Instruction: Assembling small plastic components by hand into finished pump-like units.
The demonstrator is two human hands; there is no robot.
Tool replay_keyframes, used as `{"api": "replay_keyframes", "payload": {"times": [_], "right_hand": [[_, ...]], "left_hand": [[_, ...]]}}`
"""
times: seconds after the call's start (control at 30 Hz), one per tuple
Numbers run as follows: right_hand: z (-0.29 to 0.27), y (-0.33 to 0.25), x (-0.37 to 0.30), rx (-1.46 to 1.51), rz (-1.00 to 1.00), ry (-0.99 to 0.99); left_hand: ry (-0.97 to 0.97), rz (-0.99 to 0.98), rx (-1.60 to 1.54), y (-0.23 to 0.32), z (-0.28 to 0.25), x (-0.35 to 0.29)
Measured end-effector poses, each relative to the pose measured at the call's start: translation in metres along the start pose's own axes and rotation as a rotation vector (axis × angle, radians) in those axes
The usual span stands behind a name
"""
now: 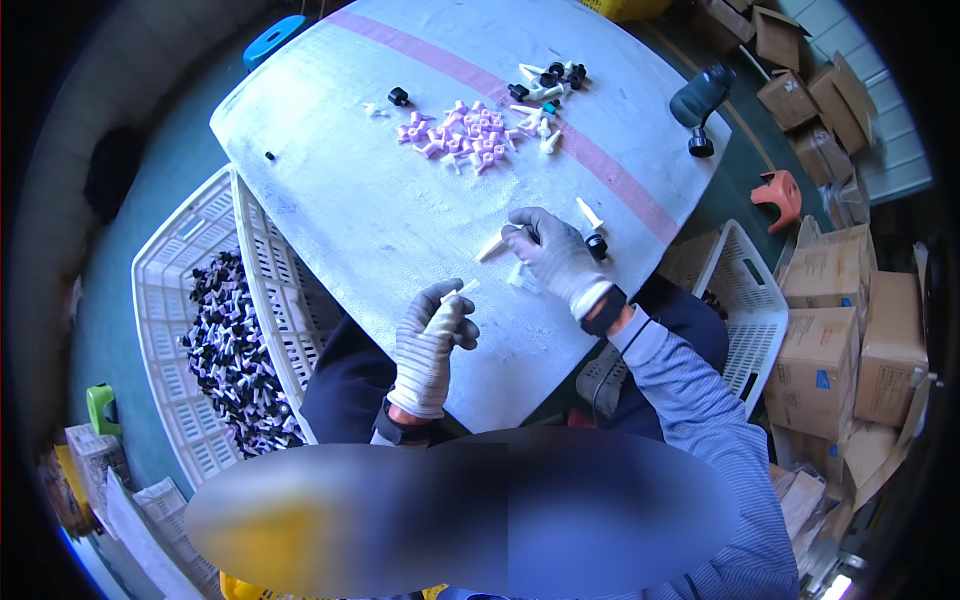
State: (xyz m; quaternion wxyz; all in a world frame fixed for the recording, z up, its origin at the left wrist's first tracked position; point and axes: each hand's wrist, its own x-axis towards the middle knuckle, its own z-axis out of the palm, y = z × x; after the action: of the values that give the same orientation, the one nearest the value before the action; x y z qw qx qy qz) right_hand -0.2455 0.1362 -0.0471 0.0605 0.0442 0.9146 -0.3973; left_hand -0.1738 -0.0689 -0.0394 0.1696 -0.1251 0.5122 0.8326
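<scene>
My left hand (430,340), in a pale glove with grey fingertips, is closed on a small white pointed piece (461,291) that sticks out between thumb and fingers. Farther right, my right hand (555,255), gloved the same way, has its fingers curled together low over the table. At its fingertips is a white cone-shaped nozzle (491,247); whether it is gripped or only touched is hard to see. Small whitish pieces (522,278) lie beside its palm. Just beyond that hand are another white nozzle (588,212) and a black cap (597,246).
A pile of pink plastic parts (465,135) covers the white table (350,180) farther off, with black caps and white nozzles (548,82) behind. A dark bottle (700,95) stands at the right edge. White crates (250,290) (745,310) flank the table; cardboard boxes (815,370) stack at right.
</scene>
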Motion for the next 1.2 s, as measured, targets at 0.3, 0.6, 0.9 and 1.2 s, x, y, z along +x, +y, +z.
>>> {"api": "replay_keyframes", "payload": {"times": [0.3,0.6,0.9,1.2], "right_hand": [[-0.005,-0.010,-0.061,0.392,-0.135,-0.400],[-0.027,0.003,-0.071,0.023,-0.243,-0.436],[-0.028,0.009,-0.095,0.618,0.061,-0.573],[-0.041,0.027,-0.094,0.586,-0.028,-0.662]], "left_hand": [[-0.117,-0.024,0.167,-0.017,0.010,-0.008],[-0.202,0.027,0.254,-0.033,0.024,-0.015],[-0.241,0.088,0.205,-0.033,0.034,-0.025],[-0.702,0.062,-0.178,0.044,0.058,-0.079]]}}
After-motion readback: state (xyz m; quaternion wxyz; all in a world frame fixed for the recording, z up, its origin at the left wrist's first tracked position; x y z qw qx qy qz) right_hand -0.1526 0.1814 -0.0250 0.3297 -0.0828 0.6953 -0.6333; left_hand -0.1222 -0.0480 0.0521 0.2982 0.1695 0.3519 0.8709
